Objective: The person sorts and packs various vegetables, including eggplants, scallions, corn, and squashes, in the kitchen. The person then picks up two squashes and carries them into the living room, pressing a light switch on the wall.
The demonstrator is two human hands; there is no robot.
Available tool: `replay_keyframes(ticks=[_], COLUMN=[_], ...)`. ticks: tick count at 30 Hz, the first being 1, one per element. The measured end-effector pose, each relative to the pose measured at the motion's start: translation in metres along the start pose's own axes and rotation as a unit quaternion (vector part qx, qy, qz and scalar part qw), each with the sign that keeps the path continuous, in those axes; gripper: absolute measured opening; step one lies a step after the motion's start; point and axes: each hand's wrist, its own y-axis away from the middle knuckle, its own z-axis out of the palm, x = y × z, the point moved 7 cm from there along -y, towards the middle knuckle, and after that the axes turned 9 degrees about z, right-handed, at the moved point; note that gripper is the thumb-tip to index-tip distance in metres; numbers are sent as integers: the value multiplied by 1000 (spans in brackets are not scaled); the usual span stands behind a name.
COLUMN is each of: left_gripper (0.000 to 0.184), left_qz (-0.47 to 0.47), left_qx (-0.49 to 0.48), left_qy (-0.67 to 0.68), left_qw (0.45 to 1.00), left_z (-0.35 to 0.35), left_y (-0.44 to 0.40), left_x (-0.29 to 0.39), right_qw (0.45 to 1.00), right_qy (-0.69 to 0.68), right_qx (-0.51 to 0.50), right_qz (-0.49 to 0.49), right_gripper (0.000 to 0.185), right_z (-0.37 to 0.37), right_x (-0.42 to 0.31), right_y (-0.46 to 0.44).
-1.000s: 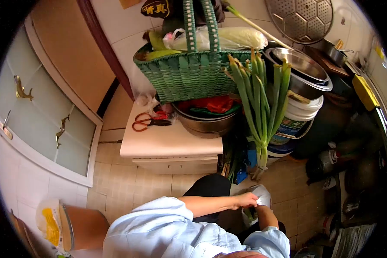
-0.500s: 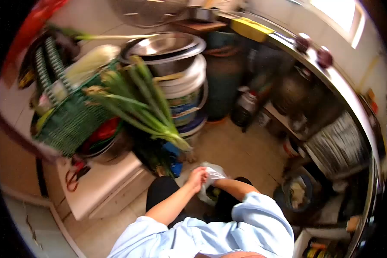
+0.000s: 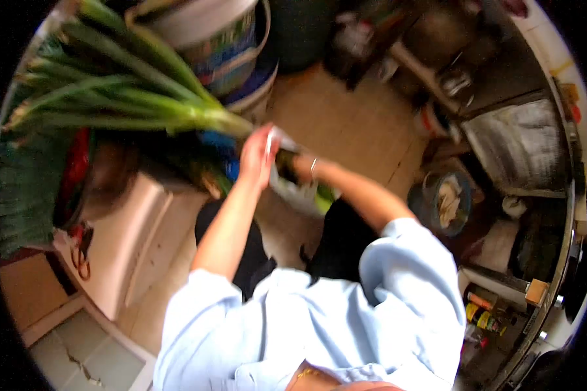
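plastic bag (image 3: 295, 191) aslant from left hand (image 3: 257, 155)

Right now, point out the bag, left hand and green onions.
Bag (image 3: 292, 189): head view, plastic side below the hands.
Left hand (image 3: 257, 156): head view, middle of the hand.
Green onions (image 3: 181, 117): head view, where the leaves join.

Scallions (image 3: 143, 107) left of bag (image 3: 292, 191) (bucket (image 3: 465, 207) right)

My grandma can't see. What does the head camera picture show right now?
A person's left hand grips a pale plastic bag, with the right hand at its opening. Long green onions are at upper left, and a light blue shirt is below.
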Motion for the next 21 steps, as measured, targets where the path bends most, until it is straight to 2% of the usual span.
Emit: replay_keyframes(ticks=[1,3,4,6,7,9,12,13,16,19,21], left_gripper=[35,37,38,40,38,38,35,34,35,37,36], left_qz=[-3,-11,-1,14,22,21,11,13,11,17,21], left_qx=[-8,-32,-65,-102,-78,-103,-136,-134,-154,-175,-173], left_qy=[11,-51,-82,-122,-132,-157,-154,-147,-149,-199,-194], left_qw=[1000,998,994,987,988,982,979,980,977,964,965], left_z=[9,13,21,12,7,-4,-2,0,1,13,11], left_y=[-10,-22,-29,-37,-35,-38,-30,-29,-26,-16,-17], left_x=[1,2,4,4,12,15,11,11,10,10,10], right_qw=[999,997,993,979,977,971,971,961,974,975,987], right_qy=[25,53,81,8,-16,-58,42,-156,-37,-26,-47], right_qx=[-14,-21,-86,-90,-101,-118,-199,-128,-71,-111,-41], right_qz=[-16,-42,31,185,189,200,129,188,214,191,151], right_gripper=[31,31,40,40,41,41,41,43,45,59,58], right_z=[-8,-1,-39,-9,-9,-16,8,4,12,-17,-9], right_x=[10,44,26,89,85,82,87,86,75,34,32], right_y=[5,17,43,57,74,102,93,92,79,80,72])
